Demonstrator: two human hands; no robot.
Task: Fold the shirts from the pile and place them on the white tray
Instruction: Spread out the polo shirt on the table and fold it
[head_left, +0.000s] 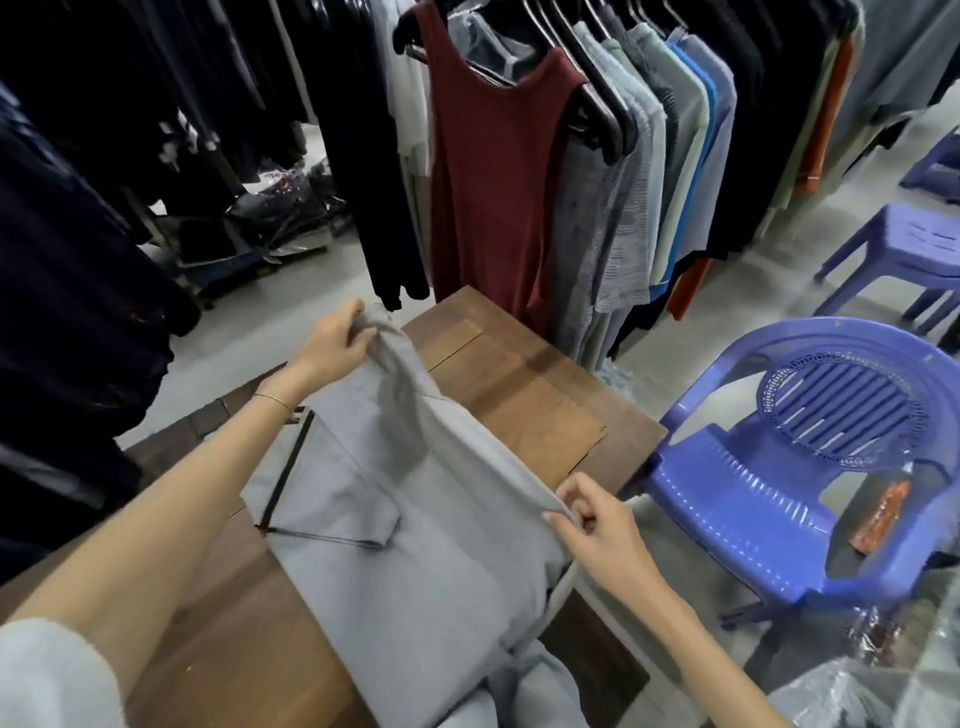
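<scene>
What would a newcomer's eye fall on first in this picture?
Probably the grey shirt spread on the wooden table at centre, one edge held up between the left hand and right hand. Then the maroon tank top hanging behind the table, and the purple plastic chair to the right.

Bare wood lies open at the table's (524, 395) far right corner and along its near left edge — the grey shirt (415, 519) covers the middle. A purple chair (769, 499) stands just beside the right edge; hanging clothes (493, 182) crowd the far edge, dark garments (67, 312) the left.
</scene>
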